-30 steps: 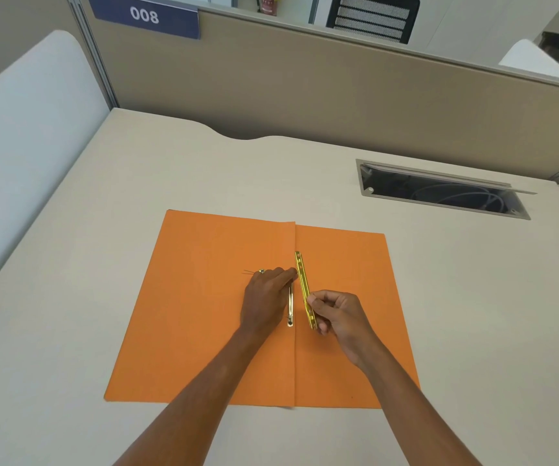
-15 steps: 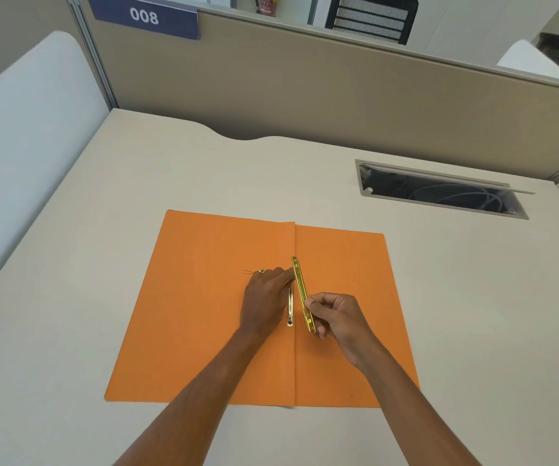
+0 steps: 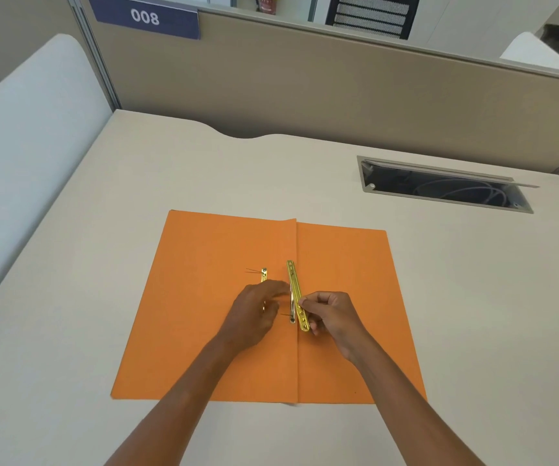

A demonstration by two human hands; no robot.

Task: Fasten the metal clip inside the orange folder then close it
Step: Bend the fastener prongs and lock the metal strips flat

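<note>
The orange folder (image 3: 204, 297) lies open flat on the desk. A gold metal clip bar (image 3: 294, 280) stands tilted along the centre fold, and my right hand (image 3: 330, 314) pinches its lower half. Beside it a silver prong strip (image 3: 292, 309) runs along the fold. My left hand (image 3: 254, 314) hovers blurred over the left flap, fingers apart, just left of the fold. A second small gold piece (image 3: 264, 274) lies on the left flap above my left hand, partly hidden by it.
The beige desk (image 3: 136, 183) has an open cable slot (image 3: 439, 188) at the back right. A partition wall with a "008" sign (image 3: 145, 16) stands behind. A white panel (image 3: 29, 136) borders the left side.
My left hand has pulled back to the left off the fold, uncovering the small gold piece on the left flap. The gold bar has shifted slightly left toward the fold in my right hand.
</note>
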